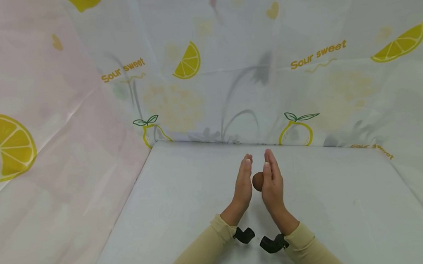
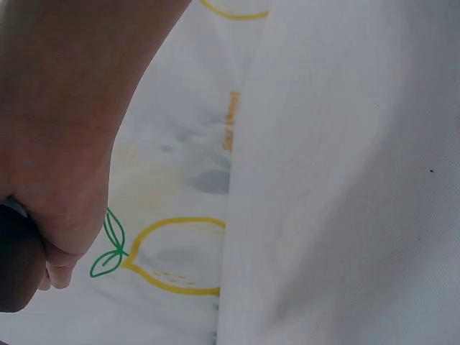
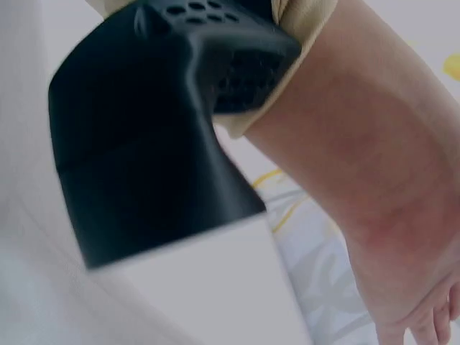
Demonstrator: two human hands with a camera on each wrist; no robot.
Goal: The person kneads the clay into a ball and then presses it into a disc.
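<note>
A small brown ball (image 1: 258, 181), smooth and matte like clay, sits between two upright palms above the white table. My right hand (image 1: 272, 183) stands on its right side with fingers straight and pointing away; its thumb side hides part of the ball. Facing it, my left hand (image 1: 243, 185) also has straight fingers, with its palm right at the ball's left side. In the left wrist view the dark brown ball (image 2: 16, 269) shows at the left edge, against a hand and cut off by the frame. The right wrist view shows a hand (image 3: 410, 287) with fingers pointing down.
The white table (image 1: 170, 180) meets a hanging sheet (image 1: 208, 86) printed with lemons along its back and sides. Black wrist cameras stick out inward from both cuffs, the left one (image 1: 245, 235) close to the right one (image 1: 273, 244).
</note>
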